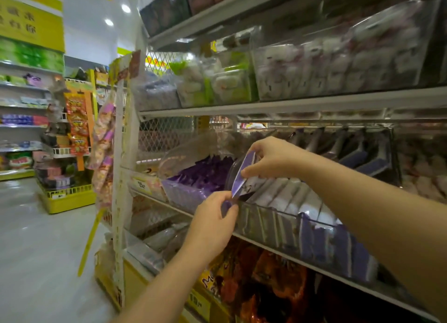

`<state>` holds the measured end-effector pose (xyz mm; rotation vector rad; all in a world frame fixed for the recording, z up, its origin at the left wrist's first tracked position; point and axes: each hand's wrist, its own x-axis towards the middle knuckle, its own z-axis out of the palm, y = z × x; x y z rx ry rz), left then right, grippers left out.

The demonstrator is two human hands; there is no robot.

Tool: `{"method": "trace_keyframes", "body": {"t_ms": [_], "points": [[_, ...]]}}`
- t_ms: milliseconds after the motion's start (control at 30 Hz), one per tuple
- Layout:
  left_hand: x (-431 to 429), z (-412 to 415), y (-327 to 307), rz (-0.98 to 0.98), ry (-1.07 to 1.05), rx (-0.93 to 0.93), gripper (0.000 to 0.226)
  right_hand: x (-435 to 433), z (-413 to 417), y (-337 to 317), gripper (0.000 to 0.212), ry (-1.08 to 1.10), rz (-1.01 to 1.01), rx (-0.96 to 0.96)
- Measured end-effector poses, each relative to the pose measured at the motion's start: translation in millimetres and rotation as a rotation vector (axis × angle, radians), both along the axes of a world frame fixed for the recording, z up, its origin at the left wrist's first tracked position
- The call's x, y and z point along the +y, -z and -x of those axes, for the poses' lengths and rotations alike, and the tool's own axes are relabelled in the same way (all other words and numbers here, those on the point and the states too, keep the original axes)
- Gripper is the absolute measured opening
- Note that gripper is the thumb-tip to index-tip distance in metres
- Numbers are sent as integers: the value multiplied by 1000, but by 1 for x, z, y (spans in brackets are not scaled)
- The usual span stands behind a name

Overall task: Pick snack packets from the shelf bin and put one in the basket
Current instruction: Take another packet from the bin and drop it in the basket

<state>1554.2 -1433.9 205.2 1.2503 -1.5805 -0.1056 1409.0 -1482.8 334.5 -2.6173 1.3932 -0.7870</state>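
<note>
A purple snack packet (243, 175) stands on edge above the front of a clear shelf bin (285, 223) packed with purple and white packets. My right hand (273, 158) pinches the packet's upper part between thumb and fingers. My left hand (212, 223) pinches its lower corner, just in front of the bin's front wall. A second clear bin (183, 194) to the left holds loose purple packets. No basket is in view.
Metal shelves above carry clear bins of white and green sweets (227, 80). Red and orange bags (263, 281) fill the shelf below. Hanging snack strips (104, 148) dangle at the shelf end on the left. The aisle floor (36, 238) opens leftward toward a yellow display stand (67, 197).
</note>
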Motion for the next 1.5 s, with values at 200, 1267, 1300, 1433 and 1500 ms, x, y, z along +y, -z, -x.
{"method": "trace_keyframes", "body": {"t_ms": [200, 1267, 1300, 1433, 1500], "points": [[0, -9, 14, 124, -8, -72, 35, -16, -13, 12, 42, 70, 133, 134], [-25, -21, -34, 119, -86, -719, 35, -47, -6, 10, 44, 426, -23, 459], [-26, -22, -33, 119, -79, -720, 37, -47, -6, 11, 43, 432, -13, 456], [-26, -26, -29, 146, -61, -731, 38, -50, -4, 13, 35, 473, 79, 409], [-27, -27, -28, 159, -73, -743, 38, -51, -2, 12, 35, 499, 107, 335]]}}
